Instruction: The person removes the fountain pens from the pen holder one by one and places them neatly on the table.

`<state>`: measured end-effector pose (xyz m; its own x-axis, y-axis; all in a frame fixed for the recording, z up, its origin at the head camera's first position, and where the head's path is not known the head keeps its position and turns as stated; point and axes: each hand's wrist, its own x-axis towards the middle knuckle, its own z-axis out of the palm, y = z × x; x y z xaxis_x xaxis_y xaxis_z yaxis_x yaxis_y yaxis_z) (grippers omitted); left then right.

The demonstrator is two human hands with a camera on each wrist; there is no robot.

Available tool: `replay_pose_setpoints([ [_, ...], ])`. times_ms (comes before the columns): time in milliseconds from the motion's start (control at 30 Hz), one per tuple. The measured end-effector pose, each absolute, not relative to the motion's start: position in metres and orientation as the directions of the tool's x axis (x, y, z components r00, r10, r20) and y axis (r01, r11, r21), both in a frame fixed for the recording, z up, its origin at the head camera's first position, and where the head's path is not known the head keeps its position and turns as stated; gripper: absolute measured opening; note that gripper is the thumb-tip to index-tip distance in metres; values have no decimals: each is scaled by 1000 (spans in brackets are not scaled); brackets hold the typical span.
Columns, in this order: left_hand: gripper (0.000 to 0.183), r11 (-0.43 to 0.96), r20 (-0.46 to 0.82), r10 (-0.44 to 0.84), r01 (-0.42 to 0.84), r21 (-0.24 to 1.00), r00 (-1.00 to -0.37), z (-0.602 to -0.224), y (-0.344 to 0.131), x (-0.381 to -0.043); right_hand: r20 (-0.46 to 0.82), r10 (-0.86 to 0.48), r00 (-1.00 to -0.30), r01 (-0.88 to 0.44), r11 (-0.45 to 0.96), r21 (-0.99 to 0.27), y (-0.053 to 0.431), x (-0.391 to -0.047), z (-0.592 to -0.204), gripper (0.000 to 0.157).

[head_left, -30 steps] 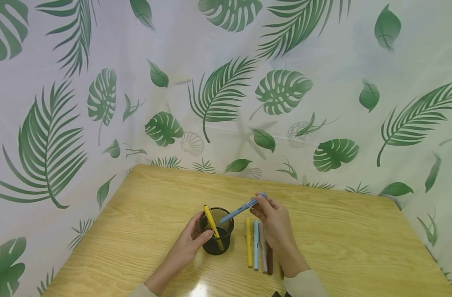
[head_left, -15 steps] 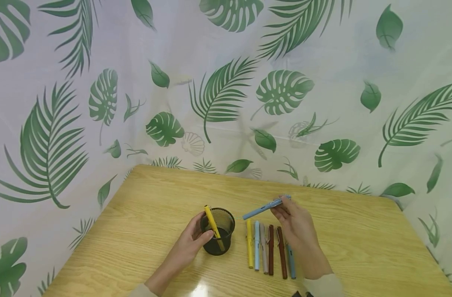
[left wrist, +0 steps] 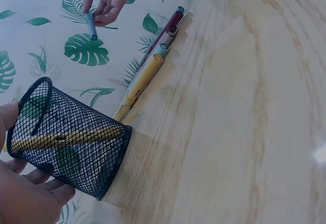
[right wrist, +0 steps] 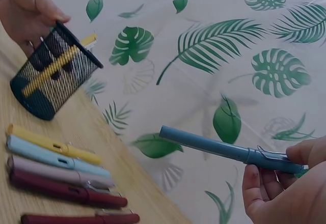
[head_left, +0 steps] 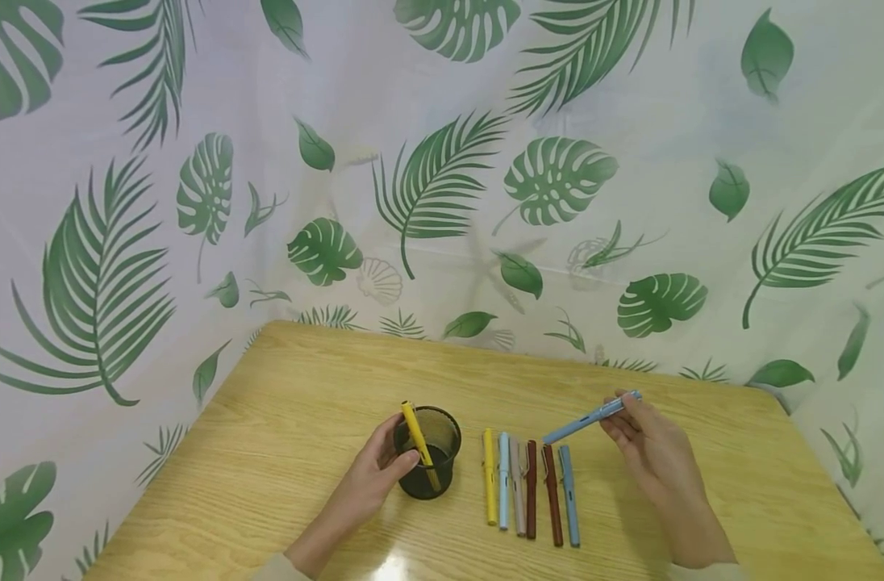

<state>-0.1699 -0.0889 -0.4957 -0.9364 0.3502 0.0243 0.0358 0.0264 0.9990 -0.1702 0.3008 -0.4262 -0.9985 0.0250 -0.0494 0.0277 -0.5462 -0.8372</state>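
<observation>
My left hand (head_left: 373, 468) grips a black mesh pen cup (head_left: 436, 476) that stands on the table. A yellow pen (head_left: 417, 432) leans inside the cup, its end above the rim. My right hand (head_left: 656, 452) pinches a blue pen (head_left: 590, 416) by its clip end, held in the air right of the cup. Below it, a row of pens lies on the table: a yellow one (head_left: 489, 478), a light blue one (head_left: 503, 482), a greyish one (head_left: 518, 488), two dark red ones (head_left: 552, 496) and another blue one (head_left: 569, 496).
The wooden table (head_left: 326, 371) meets a white cloth (head_left: 442, 290) printed with green leaves at its back and left. Light glares on the tabletop (head_left: 393, 565) near the front edge.
My right hand has moved right with the blue pen, away from the cup and past the row. The pens at the row's right end have come into sight. My left hand stays on the cup.
</observation>
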Motion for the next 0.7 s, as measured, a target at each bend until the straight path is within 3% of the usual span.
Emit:
replay_pose_setpoints([
  [700, 74, 26, 19, 345, 29, 999, -938, -495, -90, -170, -51, 75, -996, -1, -567, -823, 362, -145, -423, 26],
])
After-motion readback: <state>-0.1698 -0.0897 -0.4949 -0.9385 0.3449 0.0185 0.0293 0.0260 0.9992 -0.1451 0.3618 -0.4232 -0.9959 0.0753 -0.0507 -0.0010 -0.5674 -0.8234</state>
